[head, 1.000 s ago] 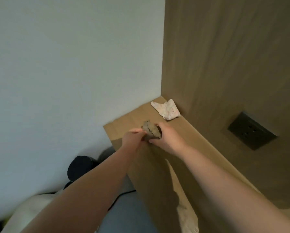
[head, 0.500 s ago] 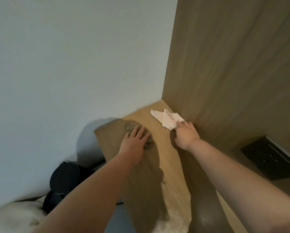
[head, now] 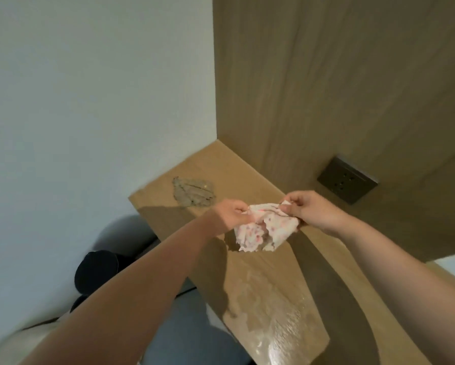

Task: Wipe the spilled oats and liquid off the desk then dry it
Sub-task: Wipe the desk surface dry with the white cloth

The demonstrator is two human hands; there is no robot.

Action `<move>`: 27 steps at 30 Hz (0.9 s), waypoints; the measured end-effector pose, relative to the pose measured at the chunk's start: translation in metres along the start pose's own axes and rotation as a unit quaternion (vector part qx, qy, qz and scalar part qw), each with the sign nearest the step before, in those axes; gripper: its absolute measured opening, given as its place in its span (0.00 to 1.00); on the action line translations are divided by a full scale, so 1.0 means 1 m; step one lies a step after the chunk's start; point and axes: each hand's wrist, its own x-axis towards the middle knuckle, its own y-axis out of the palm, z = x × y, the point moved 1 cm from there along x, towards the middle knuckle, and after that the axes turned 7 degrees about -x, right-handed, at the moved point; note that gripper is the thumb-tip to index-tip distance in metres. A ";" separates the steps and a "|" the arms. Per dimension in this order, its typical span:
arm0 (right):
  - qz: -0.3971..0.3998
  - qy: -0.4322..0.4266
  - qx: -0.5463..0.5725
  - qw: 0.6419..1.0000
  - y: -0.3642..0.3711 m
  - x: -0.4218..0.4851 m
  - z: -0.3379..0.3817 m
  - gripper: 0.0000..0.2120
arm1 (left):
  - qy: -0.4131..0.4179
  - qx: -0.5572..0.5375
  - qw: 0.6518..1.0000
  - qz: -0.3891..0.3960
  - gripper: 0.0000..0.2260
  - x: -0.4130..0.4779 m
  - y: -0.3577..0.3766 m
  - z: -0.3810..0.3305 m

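Left grip [head: 229, 216], right grip [head: 310, 212]: now tissue [head: 255, 233]

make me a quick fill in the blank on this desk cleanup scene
1. The dotted tissue is pinched by ____ hands: the left hand and the right hand.
2. The soiled brown wad lies on the desk, touched by ____ hand.
3. The glossy patch on the near part of the desk looks ____.
Missing words: both; neither; wet.

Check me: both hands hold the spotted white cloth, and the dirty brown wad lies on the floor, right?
Not quite: the head view shows the dirty brown wad on the desk, near its far corner. The left hand and right hand do hold the spotted white cloth.
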 end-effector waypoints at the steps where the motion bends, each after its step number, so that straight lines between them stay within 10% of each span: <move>1: 0.007 0.038 -0.007 0.999 0.007 -0.006 -0.013 0.08 | -0.026 0.021 0.999 0.040 0.14 -0.004 0.010 0.005; 7: -0.183 0.057 -0.266 0.945 0.078 -0.035 -0.075 0.19 | 0.043 0.265 0.962 -0.056 0.23 -0.028 0.056 0.070; 13: -0.023 0.060 -0.441 0.895 0.166 -0.029 -0.079 0.34 | 0.068 0.361 0.927 -0.082 0.23 -0.035 0.048 0.125; 20: -0.108 0.098 -0.418 0.897 0.132 0.043 -0.084 0.33 | 0.113 0.344 0.923 -0.128 0.24 -0.028 0.051 0.142; 27: 0.043 -0.118 -0.492 0.861 0.115 -0.011 -0.119 0.32 | 0.132 0.338 0.922 -0.135 0.24 -0.027 0.051 0.146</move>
